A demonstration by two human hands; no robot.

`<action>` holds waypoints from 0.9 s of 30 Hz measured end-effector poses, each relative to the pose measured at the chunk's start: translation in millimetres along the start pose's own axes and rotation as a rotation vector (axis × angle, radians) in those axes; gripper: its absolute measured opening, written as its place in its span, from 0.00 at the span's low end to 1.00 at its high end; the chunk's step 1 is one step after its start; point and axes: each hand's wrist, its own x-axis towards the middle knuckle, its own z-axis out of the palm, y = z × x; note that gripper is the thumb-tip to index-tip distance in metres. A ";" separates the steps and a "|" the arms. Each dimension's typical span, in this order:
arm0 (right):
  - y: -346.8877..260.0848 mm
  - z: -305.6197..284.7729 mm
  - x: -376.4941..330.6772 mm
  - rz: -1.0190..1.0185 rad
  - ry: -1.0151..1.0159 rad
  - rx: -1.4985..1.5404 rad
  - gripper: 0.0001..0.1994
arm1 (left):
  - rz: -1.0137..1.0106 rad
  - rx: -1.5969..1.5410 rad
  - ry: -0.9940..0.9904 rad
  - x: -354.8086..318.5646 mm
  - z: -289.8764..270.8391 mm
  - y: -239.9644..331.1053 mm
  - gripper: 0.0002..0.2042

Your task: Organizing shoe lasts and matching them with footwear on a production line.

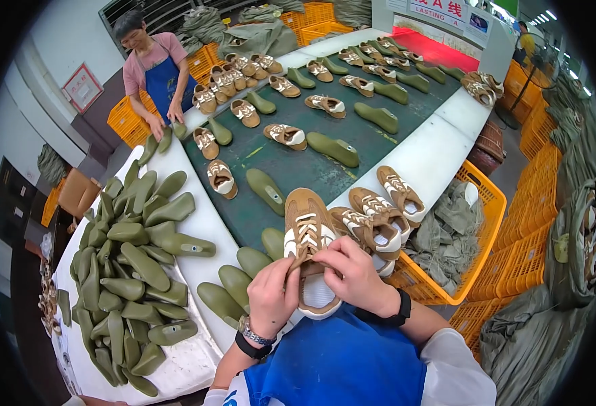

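Shoe (308, 227), brown suede with white trim and laces, is held over the near edge of the workbench, toe pointing away and heel toward the wearer's blue apron (338, 362). Left hand (271, 292) and right hand (364, 279) meet at the top of its opening. Both are closed in a pinch, thumb against fingers, on a brown piece of the upper just below the laces. Whether that piece is the tongue, the collar or part of each cannot be told, since the fingertips cover it. The remaining fingers curl in, some out of sight behind others. Below the pinch the pale insole shows, while the sole's underside is hidden, and it is unclear if the heel touches the apron.

Just right of the right hand stand more shoes (381, 211), overlapping, the nearest partly behind that hand. Beside the left hand lie green lasts (235, 284), some cut off from view by the hand and the held shoe. Farther left, a heap of lasts (123, 289) is too tangled to count. Shoes and lasts dot the dark belt (257, 139), blurring into small shapes toward its far end. At the right, an orange crate (495, 220) holds crumpled cloth (450, 233). A co-worker's hand (156, 126) is at the far lasts; its contact is hard to make out.
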 end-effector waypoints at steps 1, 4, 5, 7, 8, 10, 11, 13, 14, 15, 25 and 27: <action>-1.1 2.3 1.2 -0.019 0.008 -0.035 0.15 | -0.011 -0.013 0.036 -1.3 0.1 -2.5 0.09; -4.0 4.8 6.2 -0.048 -0.001 -0.074 0.16 | -0.017 -0.005 0.062 2.0 -3.6 1.5 0.07; -5.0 4.4 7.5 -0.060 -0.018 -0.080 0.17 | -0.011 -0.005 0.073 1.9 -4.2 1.6 0.07; -6.2 3.0 10.3 -0.061 -0.071 -0.056 0.17 | 0.003 -0.001 0.098 1.3 -5.0 0.1 0.07; -5.6 1.9 10.6 -0.061 -0.119 -0.038 0.16 | 0.024 -0.001 0.123 1.6 -4.8 -0.3 0.07; 2.4 2.6 7.8 -0.098 -0.162 0.004 0.15 | -0.035 -0.053 0.116 3.1 -6.0 -2.0 0.06; 5.2 2.9 7.6 -0.142 -0.203 0.047 0.14 | -0.092 -0.101 0.114 4.0 -7.2 -3.6 0.06; 5.4 3.1 8.8 -0.143 -0.181 0.049 0.12 | -0.137 -0.144 0.086 3.4 -6.6 -9.2 0.08; 4.9 4.0 9.4 -0.146 -0.158 0.053 0.11 | -0.163 -0.178 0.080 5.7 -6.7 -9.3 0.10; 4.4 7.1 9.5 -0.145 -0.160 0.055 0.11 | -0.190 -0.211 0.074 8.2 -6.6 -9.5 0.11; 4.5 14.1 5.0 -0.098 0.164 0.115 0.12 | 0.073 0.080 -0.241 17.1 -13.7 4.5 0.18; 4.7 15.4 3.4 -0.087 0.183 0.126 0.12 | 0.071 0.086 -0.268 15.6 -14.9 4.6 0.16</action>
